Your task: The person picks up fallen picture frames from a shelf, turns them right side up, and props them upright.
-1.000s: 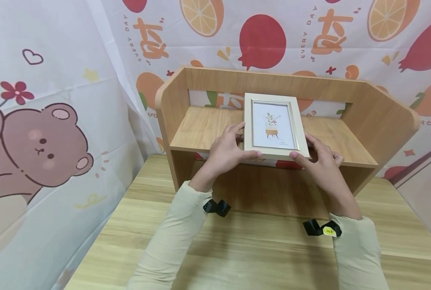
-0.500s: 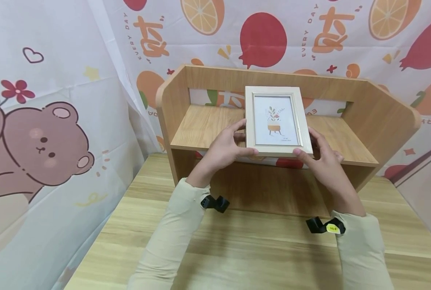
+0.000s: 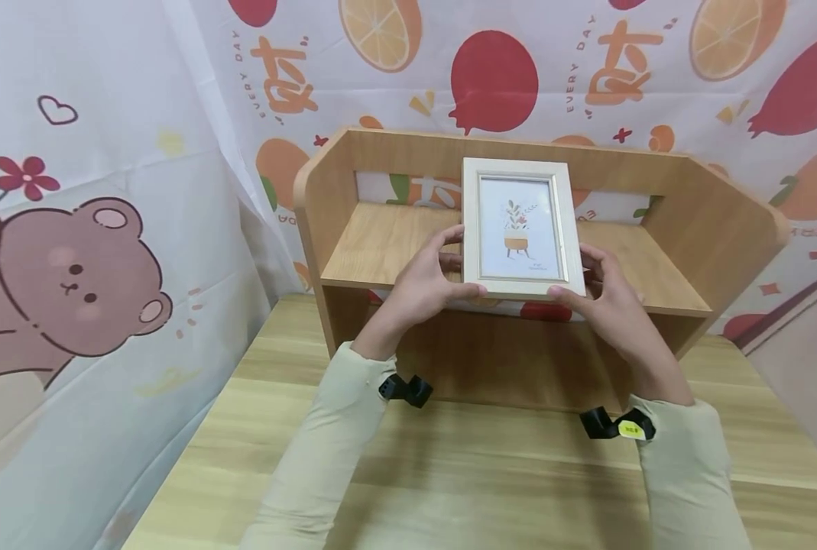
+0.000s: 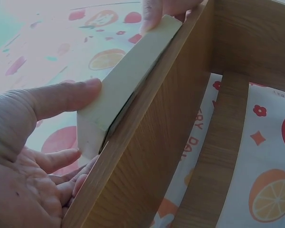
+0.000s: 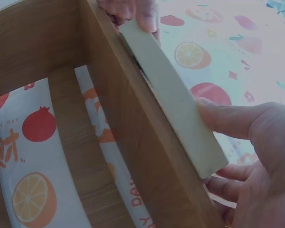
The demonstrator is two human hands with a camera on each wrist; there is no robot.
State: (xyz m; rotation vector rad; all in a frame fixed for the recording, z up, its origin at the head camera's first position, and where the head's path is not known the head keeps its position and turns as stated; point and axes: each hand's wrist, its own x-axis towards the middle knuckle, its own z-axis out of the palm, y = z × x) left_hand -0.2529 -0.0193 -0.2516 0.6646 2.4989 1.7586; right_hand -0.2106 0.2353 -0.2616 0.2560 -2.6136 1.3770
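A cream picture frame (image 3: 569,229) with a potted-plant print leans back over the upper shelf (image 3: 367,244) of a wooden desktop shelf unit. Its lower edge (image 4: 128,80) lies close along the shelf's front edge in both wrist views. My left hand (image 3: 425,283) grips the lower left corner, thumb on the bottom edge and fingers at the side. At the lower right corner my right hand (image 3: 611,302) holds it the same way, its thumb (image 5: 223,116) against the bottom edge. The frame's back and some fingertips are hidden.
The shelf unit has tall side panels (image 3: 724,221) and a back rail (image 3: 408,149) behind the frame. Below is a lower compartment (image 3: 504,351), on a light wooden table (image 3: 491,489). Printed cloth (image 3: 573,46) hangs behind and to the left.
The picture frame's top edge has risen toward the back rail, so it stands a little more upright. Both hands keep their grip, and the right hand has shifted slightly.
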